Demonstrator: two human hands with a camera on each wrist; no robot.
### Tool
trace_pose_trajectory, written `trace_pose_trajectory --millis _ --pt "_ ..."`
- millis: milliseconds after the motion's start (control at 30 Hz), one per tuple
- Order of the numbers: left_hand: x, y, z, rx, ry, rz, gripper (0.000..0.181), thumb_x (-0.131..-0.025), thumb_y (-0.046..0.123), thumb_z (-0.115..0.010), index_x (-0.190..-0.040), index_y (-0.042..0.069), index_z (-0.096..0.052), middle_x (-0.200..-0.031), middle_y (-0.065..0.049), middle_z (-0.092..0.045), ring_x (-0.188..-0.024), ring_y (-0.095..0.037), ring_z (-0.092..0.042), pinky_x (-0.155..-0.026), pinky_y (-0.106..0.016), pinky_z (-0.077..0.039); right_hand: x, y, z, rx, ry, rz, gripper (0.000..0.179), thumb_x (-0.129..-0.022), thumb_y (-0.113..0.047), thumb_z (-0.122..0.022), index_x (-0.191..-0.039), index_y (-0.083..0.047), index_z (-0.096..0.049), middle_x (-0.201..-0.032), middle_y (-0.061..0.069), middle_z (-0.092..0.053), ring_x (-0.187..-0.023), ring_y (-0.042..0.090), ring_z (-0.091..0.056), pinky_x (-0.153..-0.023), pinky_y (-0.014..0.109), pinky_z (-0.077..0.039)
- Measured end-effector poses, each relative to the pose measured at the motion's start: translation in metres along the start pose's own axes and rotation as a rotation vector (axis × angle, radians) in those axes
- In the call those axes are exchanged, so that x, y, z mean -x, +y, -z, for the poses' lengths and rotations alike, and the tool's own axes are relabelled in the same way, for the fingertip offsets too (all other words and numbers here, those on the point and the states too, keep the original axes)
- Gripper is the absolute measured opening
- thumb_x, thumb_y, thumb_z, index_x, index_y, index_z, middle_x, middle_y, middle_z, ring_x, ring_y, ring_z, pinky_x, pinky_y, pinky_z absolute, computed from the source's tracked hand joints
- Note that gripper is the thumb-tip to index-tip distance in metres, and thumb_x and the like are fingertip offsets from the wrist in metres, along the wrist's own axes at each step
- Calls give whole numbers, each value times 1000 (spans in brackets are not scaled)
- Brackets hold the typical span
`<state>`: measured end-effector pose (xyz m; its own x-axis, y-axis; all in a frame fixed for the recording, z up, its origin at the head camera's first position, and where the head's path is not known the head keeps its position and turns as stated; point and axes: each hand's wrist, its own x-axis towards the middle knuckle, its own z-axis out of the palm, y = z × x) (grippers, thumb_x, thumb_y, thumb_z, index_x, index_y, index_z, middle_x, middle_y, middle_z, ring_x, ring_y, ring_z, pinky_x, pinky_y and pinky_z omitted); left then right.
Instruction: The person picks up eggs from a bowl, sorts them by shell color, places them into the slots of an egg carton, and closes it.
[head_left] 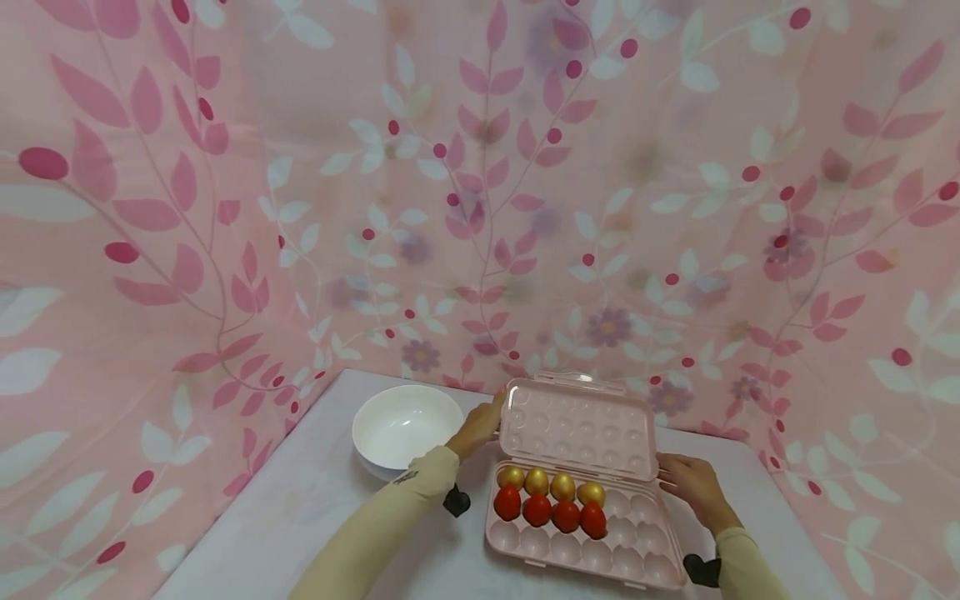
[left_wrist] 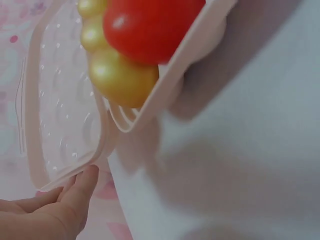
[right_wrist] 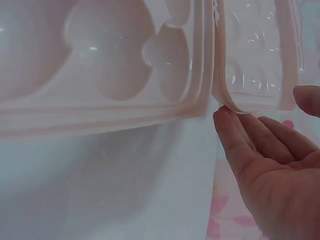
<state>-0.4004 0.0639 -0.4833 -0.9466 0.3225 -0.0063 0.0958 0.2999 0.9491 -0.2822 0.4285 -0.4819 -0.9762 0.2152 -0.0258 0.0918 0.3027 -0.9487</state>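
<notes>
A pink plastic egg carton lies on the table with its lid raised and leaning back. Golden eggs fill part of its back row, and red eggs sit in the row before them; several of each. My left hand touches the lid's left edge, its fingers extended along the rim. On the opposite side, my right hand has nearly straight fingers against the lid's right edge, the thumb apart from them. Neither hand touches an egg.
Left of the carton stands a white bowl, close beside my left wrist. A white cloth covers the table. Pink floral curtains hang behind it and along both sides. The carton's front row and right-hand cups hold no eggs.
</notes>
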Motion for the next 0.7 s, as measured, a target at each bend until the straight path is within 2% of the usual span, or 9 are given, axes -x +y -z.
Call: trace_pose_trajectory --millis 167,300,433,533,700 --pt "7 8 -1 177 -13 13 85 -96 69 -27 -135 -1 -53 -124 -20 -61 -115 -35 -58 -98 -49 -45 4 -3 4 -13 22 6 56 -101 -25 -53 -132 21 -43 -122 33 -58 -106 36 -64 -86 41 -54" --pt "10 12 -1 250 3 8 81 -96 68 -30 -134 0 -53 -119 -25 -60 -113 -39 -57 -97 -51 -45 3 -1 5 -38 5 -32 68 -102 -41 -48 -138 15 -39 -127 31 -56 -113 37 -60 -87 42 -53" --pt "9 10 1 258 9 -22 82 -94 71 -31 -129 1 -55 -112 -23 -60 -110 -38 -56 -98 -51 -45 1 -4 5 -105 -9 -54 72 -102 -48 -42 -142 11 -36 -123 24 -60 -111 30 -60 -90 44 -52" --pt "9 11 3 261 13 -37 83 -94 72 -31 -127 0 -56 -119 -18 -59 -114 -34 -56 -102 -51 -41 0 -12 6 -157 -5 -33 71 -103 -48 -40 -143 11 -34 -124 18 -60 -109 21 -61 -93 43 -50" --pt "10 15 6 295 21 -56 79 -97 66 -31 -129 -1 -55 -124 -18 -57 -116 -33 -55 -105 -51 -37 -3 -29 11 -239 23 28 71 -102 -48 -41 -142 11 -36 -122 4 -62 -108 12 -61 -93 34 -50"
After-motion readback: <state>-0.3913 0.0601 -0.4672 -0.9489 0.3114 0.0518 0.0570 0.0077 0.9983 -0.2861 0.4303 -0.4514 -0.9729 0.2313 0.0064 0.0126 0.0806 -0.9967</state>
